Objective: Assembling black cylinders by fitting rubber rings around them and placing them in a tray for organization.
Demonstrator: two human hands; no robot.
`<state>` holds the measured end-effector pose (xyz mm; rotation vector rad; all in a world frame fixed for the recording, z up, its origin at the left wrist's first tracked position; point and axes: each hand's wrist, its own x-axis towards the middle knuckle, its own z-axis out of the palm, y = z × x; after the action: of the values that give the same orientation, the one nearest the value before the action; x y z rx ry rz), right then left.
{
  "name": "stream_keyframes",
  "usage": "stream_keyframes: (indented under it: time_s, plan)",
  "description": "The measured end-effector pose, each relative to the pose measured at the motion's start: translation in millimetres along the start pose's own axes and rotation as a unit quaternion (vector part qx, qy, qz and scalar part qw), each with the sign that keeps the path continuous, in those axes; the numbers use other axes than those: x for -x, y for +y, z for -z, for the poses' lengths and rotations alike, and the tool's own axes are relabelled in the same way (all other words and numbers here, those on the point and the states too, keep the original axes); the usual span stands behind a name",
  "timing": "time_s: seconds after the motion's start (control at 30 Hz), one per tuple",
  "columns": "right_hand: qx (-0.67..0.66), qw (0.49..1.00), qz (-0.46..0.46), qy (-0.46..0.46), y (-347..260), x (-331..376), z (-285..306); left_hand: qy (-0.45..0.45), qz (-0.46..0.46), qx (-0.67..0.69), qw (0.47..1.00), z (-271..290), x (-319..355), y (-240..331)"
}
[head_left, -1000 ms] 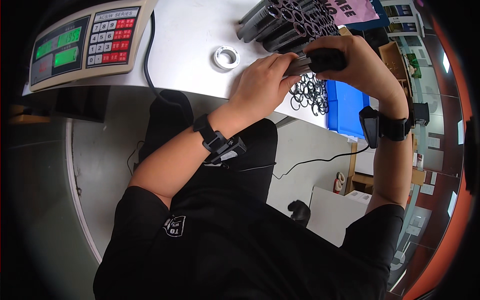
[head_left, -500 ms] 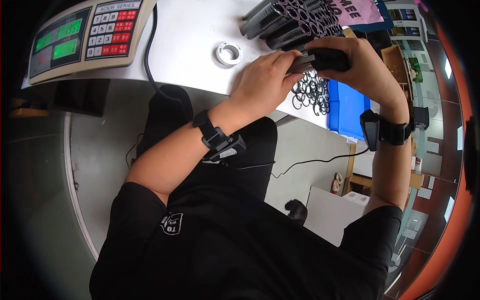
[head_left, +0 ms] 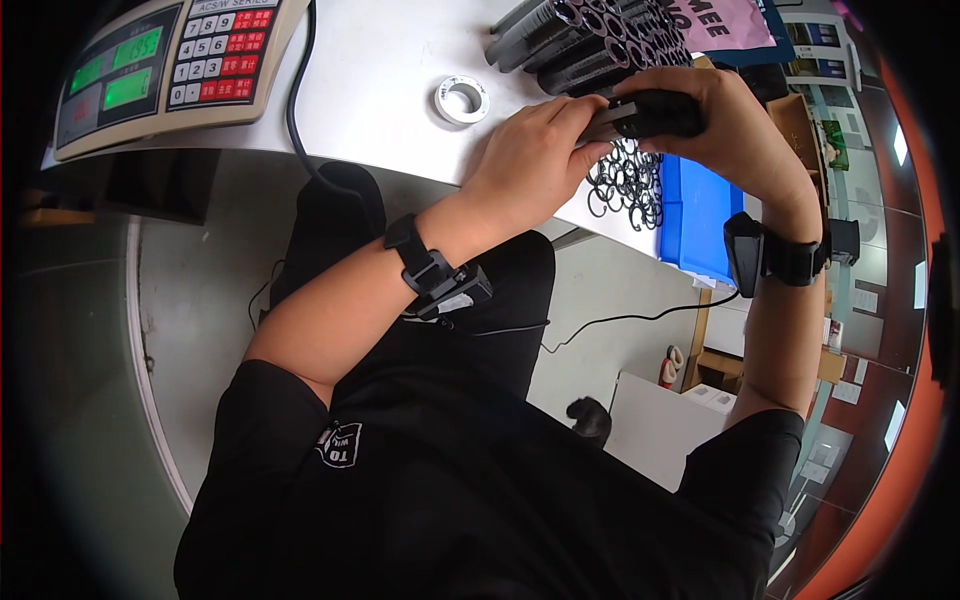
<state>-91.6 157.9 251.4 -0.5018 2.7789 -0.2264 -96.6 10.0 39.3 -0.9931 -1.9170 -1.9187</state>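
My left hand (head_left: 535, 155) and my right hand (head_left: 735, 125) meet over the table. Between them is a dark piece (head_left: 655, 115), black and thick on the right, with a greyish narrower end at the left fingers. My right fingers and thumb wrap round the black part. The left thumb and fingers pinch the greyish end; its exact kind is hidden by my hands. Just below them lie many small black open rings (head_left: 625, 190), loose in a heap. Behind my hands is a stack of black tubes (head_left: 590, 50), with their open ends toward me.
A beige scale (head_left: 215, 70) with a lit green display stands at the left, its black cable (head_left: 297, 110) over the table edge. A white ring-shaped roll (head_left: 462, 101) lies nearby. The blue tray (head_left: 695, 220) sits right of the rings. A pink packet (head_left: 715, 25) is at the back.
The view has shifted slightly. Both hands keep the same grip; the dark piece has tilted a little between them.
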Motion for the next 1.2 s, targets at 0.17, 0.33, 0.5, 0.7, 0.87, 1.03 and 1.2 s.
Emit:
stream_keyframes:
  time_s: [0.17,0.33,0.5,0.7,0.87,1.03,1.2]
  plan:
    - [0.02,0.999,0.029,0.006,1.8,-2.3,-1.0,-0.007,-0.002,0.001,1.0,0.1,0.3,-0.4]
    - [0.0,1.0,0.019,0.0,2.5,-0.4,-3.1,0.007,-0.01,-0.005,1.0,-0.6,0.3,-1.0]
    - [-0.03,0.999,0.007,-0.019,6.7,-0.3,-2.6,-0.001,-0.004,-0.007,1.0,-0.8,0.1,0.7]
    - [-0.02,0.999,-0.019,-0.017,5.9,0.8,-3.8,0.006,-0.007,-0.005,1.0,-1.1,0.3,0.0]
    - [0.002,0.999,-0.049,0.014,-1.4,2.6,-8.3,0.006,-0.01,-0.014,1.0,-0.5,1.2,-0.1]
    - [0.036,0.991,-0.13,-0.018,-13.0,-0.7,-4.3,0.012,-0.02,-0.013,1.0,-0.5,0.2,-0.2]
    - [0.042,0.995,-0.093,0.0,-11.2,0.1,-5.7,0.018,-0.025,-0.007,1.0,0.8,1.4,-0.1]
